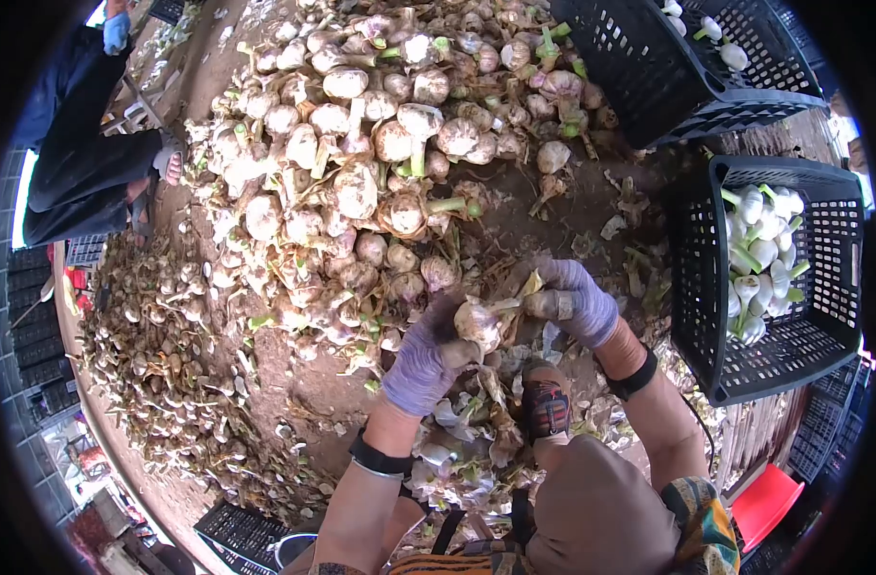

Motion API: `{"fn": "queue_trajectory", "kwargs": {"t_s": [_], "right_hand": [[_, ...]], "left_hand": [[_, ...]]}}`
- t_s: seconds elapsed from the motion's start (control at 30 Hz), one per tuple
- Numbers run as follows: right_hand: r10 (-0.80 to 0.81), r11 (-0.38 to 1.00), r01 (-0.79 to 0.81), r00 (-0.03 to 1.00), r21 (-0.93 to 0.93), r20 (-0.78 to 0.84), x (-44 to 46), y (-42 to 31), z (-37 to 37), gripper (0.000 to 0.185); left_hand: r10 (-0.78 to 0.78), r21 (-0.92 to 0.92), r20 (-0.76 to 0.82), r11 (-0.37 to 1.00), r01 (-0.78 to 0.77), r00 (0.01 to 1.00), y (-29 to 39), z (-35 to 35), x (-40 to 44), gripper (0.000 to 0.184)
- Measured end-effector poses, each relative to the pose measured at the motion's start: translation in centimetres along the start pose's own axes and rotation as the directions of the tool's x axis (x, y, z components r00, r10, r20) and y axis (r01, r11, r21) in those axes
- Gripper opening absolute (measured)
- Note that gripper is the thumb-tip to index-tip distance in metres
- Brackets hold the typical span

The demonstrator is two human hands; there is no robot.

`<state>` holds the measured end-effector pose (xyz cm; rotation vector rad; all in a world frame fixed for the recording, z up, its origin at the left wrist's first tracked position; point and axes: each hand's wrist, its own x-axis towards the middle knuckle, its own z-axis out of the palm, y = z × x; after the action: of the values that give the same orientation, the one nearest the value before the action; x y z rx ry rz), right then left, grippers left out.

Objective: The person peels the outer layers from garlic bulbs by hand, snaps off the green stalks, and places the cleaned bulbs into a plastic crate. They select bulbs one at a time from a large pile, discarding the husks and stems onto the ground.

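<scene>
A garlic bulb [478,324] with loose, dirty outer skin is between my two gloved hands. My left hand [426,356], in a purple glove, has its fingers wrapped round the bulb. My right hand [574,303], also gloved, pinches the stem or a strip of skin [532,286] on the bulb's right side. Beyond my hands lies a large heap of unpeeled garlic [352,187]. Peeled skins [462,426] are scattered on the ground below the bulb, beside my sandalled foot [547,407].
At the right stands a black crate [697,364] holding clean white bulbs [764,249]. Another black crate [639,72] is at the upper right. A person's legs [98,172] show at the upper left. A red stool [766,503] is at the lower right.
</scene>
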<state>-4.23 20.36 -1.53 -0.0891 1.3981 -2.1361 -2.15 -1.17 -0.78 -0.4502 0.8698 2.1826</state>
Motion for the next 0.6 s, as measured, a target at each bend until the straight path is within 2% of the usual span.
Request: {"fn": "queue_trajectory", "kwargs": {"t_s": [0.03,0.07,0.1,0.13,0.17,0.2,0.23,0.27,0.33,0.37,0.4,0.47,0.5,0.57,0.6], "right_hand": [[0.045,0.991,-0.029,0.992,0.134,-0.12,-0.2,1.1,0.1,0.041],[0.104,0.963,-0.04,0.968,0.267,-0.23,-0.1,2.2,0.2,0.047],[0.122,0.896,0.042,0.934,0.443,-0.334,0.5,3.4,0.8,0.054],[0.123,0.894,0.041,0.935,0.446,-0.333,0.4,3.7,1.6,0.054],[0.243,0.862,-0.071,0.926,0.502,-0.287,0.1,4.0,2.3,0.06],[0.358,0.814,-0.179,0.903,0.553,-0.236,0.1,4.2,2.8,0.067],[0.321,0.868,-0.185,0.917,0.461,-0.237,-0.1,3.9,3.1,0.057],[0.324,0.865,-0.183,0.915,0.468,-0.242,0.0,4.0,3.6,0.057],[0.26,0.939,-0.152,0.902,0.31,-0.346,0.7,4.1,4.7,0.046],[0.202,0.945,-0.071,0.893,0.318,-0.403,1.1,3.9,5.2,0.043],[0.202,0.946,-0.071,0.893,0.317,-0.402,1.2,3.8,5.1,0.043],[0.305,0.932,-0.194,0.876,0.305,-0.374,1.2,3.7,5.0,0.043],[0.307,0.932,-0.196,0.876,0.306,-0.373,1.1,3.8,5.0,0.043],[0.405,0.884,-0.266,0.846,0.384,-0.346,0.9,3.8,4.8,0.041],[0.406,0.884,-0.265,0.845,0.385,-0.349,0.7,3.8,4.7,0.041]], "left_hand": [[0.21,0.297,-0.034,0.936,-0.191,0.977,-0.6,-0.3,-0.2,0.067],[0.412,0.568,-0.001,0.75,-0.338,0.911,-1.0,-0.3,-0.4,0.064],[0.429,0.694,-0.08,0.672,-0.259,0.9,-0.9,0.6,-0.7,0.055],[0.428,0.695,-0.082,0.672,-0.256,0.9,-0.9,0.4,-0.8,0.055],[0.538,0.883,0.069,0.359,-0.303,0.84,-1.0,-0.1,-0.6,0.055],[0.58,0.952,0.25,-0.001,-0.306,0.776,-0.9,-0.2,-0.5,0.054],[0.559,0.954,0.297,-0.132,-0.27,0.774,-0.7,0.7,-0.9,0.059],[0.551,0.954,0.297,-0.131,-0.271,0.78,-1.2,0.4,-0.9,0.059],[0.577,0.878,0.473,-0.246,-0.41,0.666,-2.1,-0.4,-0.5,0.055],[0.575,0.869,0.491,-0.263,-0.42,0.655,-2.3,-0.7,-0.6,0.056],[0.576,0.869,0.491,-0.263,-0.42,0.654,-2.4,-1.0,-0.7,0.056],[0.449,0.804,0.581,-0.445,-0.394,0.679,-2.4,-1.8,-0.9,0.048],[0.45,0.806,0.578,-0.444,-0.392,0.68,-2.5,-1.7,-0.9,0.048],[0.463,0.755,0.627,-0.561,-0.341,0.626,-2.7,-1.5,-0.8,0.043],[0.462,0.755,0.628,-0.559,-0.343,0.626,-2.5,-1.3,-0.9,0.043]]}}
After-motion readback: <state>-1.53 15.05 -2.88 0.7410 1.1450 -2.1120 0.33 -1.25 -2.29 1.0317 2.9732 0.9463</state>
